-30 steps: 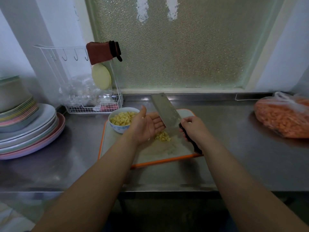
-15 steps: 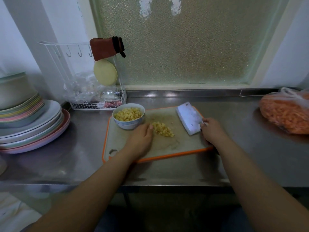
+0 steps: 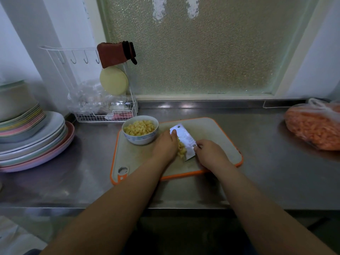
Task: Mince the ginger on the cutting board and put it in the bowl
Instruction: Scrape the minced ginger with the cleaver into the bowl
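Right hand (image 3: 209, 153) grips the steel cleaver (image 3: 184, 140), blade now beside the heap of minced yellow ginger (image 3: 181, 150); half a second ago it lay farther right. Left hand (image 3: 166, 148), fingers straight, flanks the heap on the orange-rimmed cutting board (image 3: 220, 144). White bowl (image 3: 140, 131) of ginger stands at the board's left corner on the steel tabletop (image 3: 257, 172) below a frosted window (image 3: 202, 48); stacked pastel plates (image 3: 33, 142) left, bagged orange food (image 3: 314, 129) right.
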A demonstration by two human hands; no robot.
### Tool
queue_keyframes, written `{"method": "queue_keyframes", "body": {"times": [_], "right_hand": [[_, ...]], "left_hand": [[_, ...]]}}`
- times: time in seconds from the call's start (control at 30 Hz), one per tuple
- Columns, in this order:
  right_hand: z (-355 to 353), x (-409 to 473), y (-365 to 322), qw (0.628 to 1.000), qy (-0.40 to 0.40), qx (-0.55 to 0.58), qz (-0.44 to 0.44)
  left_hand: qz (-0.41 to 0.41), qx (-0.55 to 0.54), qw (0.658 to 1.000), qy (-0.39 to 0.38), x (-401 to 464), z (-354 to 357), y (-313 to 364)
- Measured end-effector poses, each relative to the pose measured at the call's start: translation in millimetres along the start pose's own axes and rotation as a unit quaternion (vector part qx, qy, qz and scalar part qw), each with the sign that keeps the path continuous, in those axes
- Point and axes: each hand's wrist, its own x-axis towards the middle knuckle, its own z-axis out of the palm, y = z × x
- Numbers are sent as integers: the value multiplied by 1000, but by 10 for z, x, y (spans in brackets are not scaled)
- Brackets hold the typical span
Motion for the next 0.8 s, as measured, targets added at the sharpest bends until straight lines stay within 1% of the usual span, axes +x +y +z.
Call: {"method": "queue_keyframes", "body": {"times": [0.1,0.2,0.27,0.4,0.47,0.53,0.63,0.8], "right_hand": [[117,-31,-50,1000,-6,10,-13],[201,-59,-107,999,-15,39,-8],[252,-74,-128,997,-22,76,2],[295,-137,-147,990,4,139,-1],[248,-162,-178,989,26,148,-5],[153,-154,-245,987,54,153,-15],[3,-57,-434,979,61,190,-35],[-34,194,-860,974,25,221,-41]], "left_hand": [[-15,-26,999,12,74,94,51],[11,-24,1000,4,43,102,97],[9,-23,1000,8,29,87,99],[36,18,999,8,23,95,110],[60,36,997,10,36,82,170],[91,52,994,28,95,23,272],[120,57,990,56,273,-177,399],[89,55,991,85,559,-583,315]]}}
